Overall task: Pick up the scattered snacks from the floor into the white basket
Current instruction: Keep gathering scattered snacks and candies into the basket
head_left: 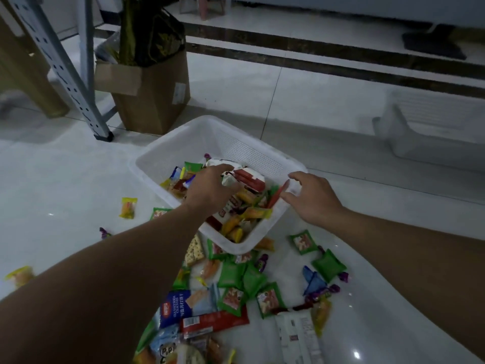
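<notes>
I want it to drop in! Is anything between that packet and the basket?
Nothing visible. The left hand holds the packet right above the open basket; only snacks lie underneath.

- Exposure: dim throughout, with a cool bluish cast and muted colours.
- Glare: small white highlights are reflected in the glossy floor tiles (356,354), which indicates light from overhead.
- Shadows: soft and diffuse, with a faint one beneath the white basket (168,156).
- Focus: mild softness overall, so print on the snack packets (231,277) is barely legible.
- Distortion: wide-angle stretching at the edges, where the metal rack leg (52,61) is slanted.
</notes>
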{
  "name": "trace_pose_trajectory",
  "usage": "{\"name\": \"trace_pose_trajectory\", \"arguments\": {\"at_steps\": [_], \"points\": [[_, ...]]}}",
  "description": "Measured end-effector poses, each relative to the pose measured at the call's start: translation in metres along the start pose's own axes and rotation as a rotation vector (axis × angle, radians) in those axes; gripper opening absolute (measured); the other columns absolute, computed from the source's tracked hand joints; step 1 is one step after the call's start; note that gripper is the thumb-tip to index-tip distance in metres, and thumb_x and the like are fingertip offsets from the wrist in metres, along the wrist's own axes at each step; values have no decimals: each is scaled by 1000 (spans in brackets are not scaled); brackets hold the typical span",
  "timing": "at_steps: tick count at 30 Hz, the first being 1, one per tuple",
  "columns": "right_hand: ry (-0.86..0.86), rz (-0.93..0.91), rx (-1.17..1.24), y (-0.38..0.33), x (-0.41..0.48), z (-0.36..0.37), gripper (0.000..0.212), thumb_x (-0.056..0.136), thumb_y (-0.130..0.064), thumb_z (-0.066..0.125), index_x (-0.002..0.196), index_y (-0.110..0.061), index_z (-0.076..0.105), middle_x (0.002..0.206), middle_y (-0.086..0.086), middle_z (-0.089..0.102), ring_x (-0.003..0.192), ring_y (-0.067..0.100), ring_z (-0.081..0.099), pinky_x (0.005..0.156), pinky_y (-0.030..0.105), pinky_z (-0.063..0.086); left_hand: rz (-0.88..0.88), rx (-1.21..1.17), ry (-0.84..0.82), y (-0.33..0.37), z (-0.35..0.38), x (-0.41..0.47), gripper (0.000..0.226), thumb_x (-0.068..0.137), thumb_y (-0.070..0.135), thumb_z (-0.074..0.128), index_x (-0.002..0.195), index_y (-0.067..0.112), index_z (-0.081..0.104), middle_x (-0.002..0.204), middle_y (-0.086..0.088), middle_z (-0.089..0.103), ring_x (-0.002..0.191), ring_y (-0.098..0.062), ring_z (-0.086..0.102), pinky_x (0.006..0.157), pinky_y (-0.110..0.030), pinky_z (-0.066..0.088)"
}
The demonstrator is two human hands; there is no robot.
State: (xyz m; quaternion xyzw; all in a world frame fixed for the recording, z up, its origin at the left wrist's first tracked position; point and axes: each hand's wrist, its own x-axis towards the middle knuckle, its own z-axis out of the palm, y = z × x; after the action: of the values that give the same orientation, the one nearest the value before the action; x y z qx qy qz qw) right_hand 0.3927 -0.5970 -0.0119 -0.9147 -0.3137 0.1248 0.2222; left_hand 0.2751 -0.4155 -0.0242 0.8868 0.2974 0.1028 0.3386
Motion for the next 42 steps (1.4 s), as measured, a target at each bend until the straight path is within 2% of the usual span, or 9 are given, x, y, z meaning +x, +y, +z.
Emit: {"name": "trace_pose_trajectory", "arguments": {"at_steps": [5, 8, 12, 21, 24, 29, 33, 37, 42], "points": [[9, 84, 17, 58, -42, -36, 66, 89, -39, 63, 146, -18, 36, 145, 6, 44, 128, 23, 45, 105, 34, 39, 115, 16, -117, 56, 25, -17, 54, 84, 40, 67, 133, 23, 53, 122, -3, 63, 104, -21, 63, 89, -30, 49], [3, 135, 53, 96, -72, -49, 70, 89, -44, 61, 148, -19, 32, 148, 6, 40, 132, 22, 41, 109, 34, 36, 209, 113, -197, 92, 53, -27, 56, 86, 45, 63, 135, 22, 51, 134, -4, 56, 121, -22, 52, 97, -28, 38], [23, 249, 67, 154, -119, -55, 71, 88, -47, 61, 147, -20, 33, 147, 5, 42, 133, 22, 41, 108, 35, 37, 293, 142, -291, 133, 107, -44, 56, 86, 46, 63, 137, 27, 49, 140, -3, 50, 127, -22, 46, 106, -30, 34], [18, 661, 116, 257, -267, -35, 73, 86, -48, 62, 146, -18, 34, 142, 6, 48, 129, 23, 46, 105, 39, 41, 528, 241, -710, 172, 243, -107, 61, 85, 51, 62, 139, 30, 45, 145, 2, 45, 134, -20, 39, 110, -30, 30], [-6, 721, 133, 269, -308, -27, 74, 82, -51, 67, 143, -20, 39, 142, 4, 48, 128, 22, 48, 105, 39, 41, 631, 279, -845, 180, 273, -134, 64, 84, 52, 63, 140, 30, 43, 147, 4, 43, 135, -17, 37, 111, -30, 28], [-205, 791, 109, 268, -353, -10, 78, 57, -59, 82, 120, -24, 53, 112, -4, 58, 98, 14, 54, 86, 32, 48, 696, 261, -1049, 192, 309, -171, 68, 74, 55, 71, 135, 33, 48, 138, 4, 50, 124, -14, 49, 103, -31, 39], [-318, 754, 96, 261, -370, 8, 89, 49, -46, 91, 122, -19, 49, 115, -2, 55, 95, 13, 50, 80, 27, 46, 844, 378, -1173, 200, 328, -196, 66, 66, 60, 75, 122, 29, 57, 115, 4, 57, 106, -14, 53, 92, -38, 47], [-225, 793, 132, 259, -375, 19, 71, 58, -26, 90, 116, -17, 51, 108, 3, 59, 88, 17, 52, 72, 26, 44, 991, 459, -1232, 201, 337, -212, 61, 59, 54, 82, 108, 25, 61, 101, 5, 51, 98, -14, 48, 85, -34, 46], [-57, 893, 202, 265, -380, 25, 61, 56, -21, 91, 107, -17, 57, 103, 4, 60, 87, 20, 58, 71, 28, 50, 1092, 528, -1219, 197, 342, -214, 50, 61, 51, 83, 98, 23, 63, 97, 6, 48, 94, -12, 39, 79, -31, 43]]}}
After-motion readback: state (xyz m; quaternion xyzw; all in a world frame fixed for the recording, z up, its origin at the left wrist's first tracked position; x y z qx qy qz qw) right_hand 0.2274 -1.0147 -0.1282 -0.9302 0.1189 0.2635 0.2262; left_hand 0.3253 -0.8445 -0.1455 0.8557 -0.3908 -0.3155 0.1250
